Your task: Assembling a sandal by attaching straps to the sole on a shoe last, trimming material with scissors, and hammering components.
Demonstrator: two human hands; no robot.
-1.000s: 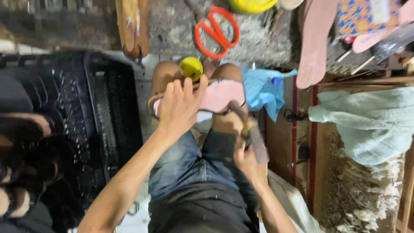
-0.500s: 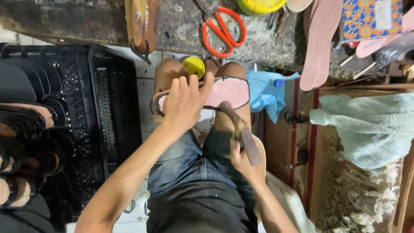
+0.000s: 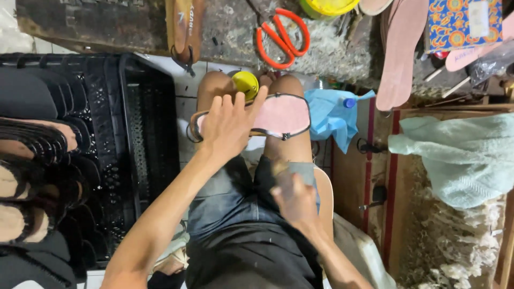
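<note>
A black crate (image 3: 150, 155) fills the left of the view, with stacked dark sandals (image 3: 32, 155) in its left part. Along the top runs a worn workbench (image 3: 107, 27), carrying orange scissors (image 3: 284, 35), a yellow tub (image 3: 326, 6), a brown sole (image 3: 184, 27) and a pink insole (image 3: 399, 59) that overhangs the bench edge. To the right, a pale green towel (image 3: 455, 155) lies over a wooden frame, above a heap of pale fibre (image 3: 466, 241). A blue cloth (image 3: 332, 115) sits just right of the person's knees, which point toward the bench. A pink sole (image 3: 278, 115) with a dark rim lies across both knees. The left hand (image 3: 227, 126) rests on the left end of the sole, fingers spread and extended, thumb pointing toward the sole's middle; the palm presses down on it rather than closing around it. A small yellow round thing (image 3: 245, 83) shows between the knees, just above the left hand. The right hand (image 3: 294, 200) is lower, over the right thigh and apart from the sole; it is motion-blurred, the fingers appear curled, and whether they grip anything cannot be told.
</note>
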